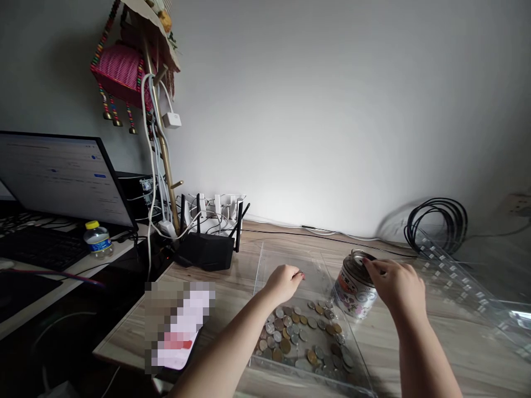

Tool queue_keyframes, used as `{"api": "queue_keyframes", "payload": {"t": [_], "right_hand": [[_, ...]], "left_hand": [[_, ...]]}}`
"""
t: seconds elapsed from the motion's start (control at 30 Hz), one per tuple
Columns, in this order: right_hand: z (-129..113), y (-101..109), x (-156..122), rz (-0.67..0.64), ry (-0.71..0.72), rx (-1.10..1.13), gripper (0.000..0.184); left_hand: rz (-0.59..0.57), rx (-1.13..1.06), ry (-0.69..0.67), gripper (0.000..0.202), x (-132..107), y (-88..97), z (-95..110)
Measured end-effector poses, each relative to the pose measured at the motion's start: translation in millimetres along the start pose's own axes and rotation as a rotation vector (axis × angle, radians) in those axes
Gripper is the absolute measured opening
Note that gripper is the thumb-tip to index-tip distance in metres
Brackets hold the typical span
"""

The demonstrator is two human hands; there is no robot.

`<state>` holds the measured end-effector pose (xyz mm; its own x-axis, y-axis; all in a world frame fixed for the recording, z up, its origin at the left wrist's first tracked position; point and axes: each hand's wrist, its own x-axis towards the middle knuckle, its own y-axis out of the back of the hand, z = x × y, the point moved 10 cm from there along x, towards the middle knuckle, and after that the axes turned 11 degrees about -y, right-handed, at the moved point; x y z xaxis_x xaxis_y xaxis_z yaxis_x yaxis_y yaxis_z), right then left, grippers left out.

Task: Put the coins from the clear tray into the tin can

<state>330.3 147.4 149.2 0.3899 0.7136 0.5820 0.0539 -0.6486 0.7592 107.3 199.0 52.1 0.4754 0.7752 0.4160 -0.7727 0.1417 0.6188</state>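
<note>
Head view, forward and down over both hands (284, 283), apparently near.

only illegible print on the can (355, 297), bottle label (99, 245) and monitor screen (66, 182)

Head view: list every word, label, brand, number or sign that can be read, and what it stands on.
None can be read with certainty.
Tin: printed characters on its label, too small and blurred.
Monitor: lines of text, too blurred.
Bottle: label print too small.
Coins: any markings too small.
Phone: screen pixelated.
</note>
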Motion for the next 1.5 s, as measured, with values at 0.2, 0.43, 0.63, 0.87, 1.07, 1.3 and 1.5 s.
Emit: {"api": "queue_keyframes", "payload": {"t": [0.2, 0.43, 0.63, 0.87, 1.07, 1.3, 1.5], "right_hand": [[16, -19, 6, -0.161, -0.097, -0.024, 0.050], [19, -5, 14, 0.051, -0.070, 0.018, 0.040], [5, -41, 48, -0.347, 0.017, -0.145, 0.030], [4, -63, 58, -0.478, 0.073, -0.196, 0.024], [8, -52, 57, -0.402, 0.073, -0.192, 0.025], [12, -54, 56, -0.638, 0.083, -0.125, 0.025], [3, -65, 53, -0.807, 0.064, -0.097, 0.014]], "left_hand": [[0.049, 0.018, 0.015, 0.034, 1, 4.8, -3], [0.059, 0.000, 0.043, 0.035, 0, 6.5, -4], [0.050, 0.006, 0.036, 0.032, 0, 6.9, 0], [0.065, 0.001, 0.056, 0.033, -2, 10.7, -1], [0.063, 0.009, 0.044, 0.032, -2, 10.6, -1], [0.067, 0.016, 0.050, 0.032, -3, 11.2, -1], [0.073, 0.021, 0.053, 0.033, -3, 12.7, -1]]}}
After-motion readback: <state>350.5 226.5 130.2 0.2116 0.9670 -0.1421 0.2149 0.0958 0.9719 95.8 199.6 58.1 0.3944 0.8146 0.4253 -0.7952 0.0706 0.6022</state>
